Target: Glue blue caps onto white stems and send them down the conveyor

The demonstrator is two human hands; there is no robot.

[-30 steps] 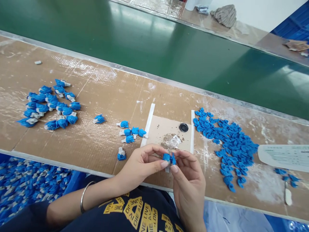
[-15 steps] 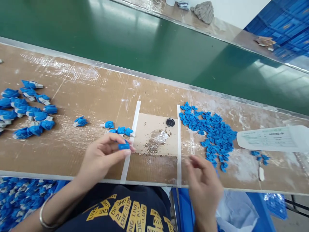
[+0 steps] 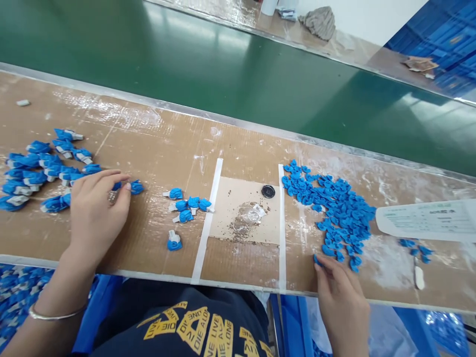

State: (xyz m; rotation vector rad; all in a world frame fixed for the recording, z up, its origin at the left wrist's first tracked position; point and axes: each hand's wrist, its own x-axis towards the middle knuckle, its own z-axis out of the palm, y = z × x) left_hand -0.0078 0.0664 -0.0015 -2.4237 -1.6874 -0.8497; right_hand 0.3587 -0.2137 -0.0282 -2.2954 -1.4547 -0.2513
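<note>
My left hand [image 3: 98, 210] is over the left of the bench, thumb and fingers curled around a blue piece [image 3: 117, 186] that shows between them. A crumpled blue piece [image 3: 137, 187] lies at the fingertips. Beyond the hand is a group of blue pieces with white stubs [image 3: 33, 178]; several more [image 3: 193, 202] lie left of the white tape. My right hand [image 3: 342, 295], at the near edge, pinches a small blue piece [image 3: 317, 260] between thumb and fingertips. Just beyond it spreads a heap of small curled blue pieces [image 3: 340, 208].
Between two white tape strips [image 3: 281, 223] is a cardboard patch with dark specks, a clear round item [image 3: 253, 214] and a black cap [image 3: 268, 191]. A white bottle with green print [image 3: 427, 220] lies right. Behind runs a green belt [image 3: 223, 74]. Blue crates [image 3: 102, 307] stand below.
My left hand has moved left, from beside the tape toward the left group, carrying a blue piece. My right hand has moved right to the heap's near edge and closed on a small piece.
</note>
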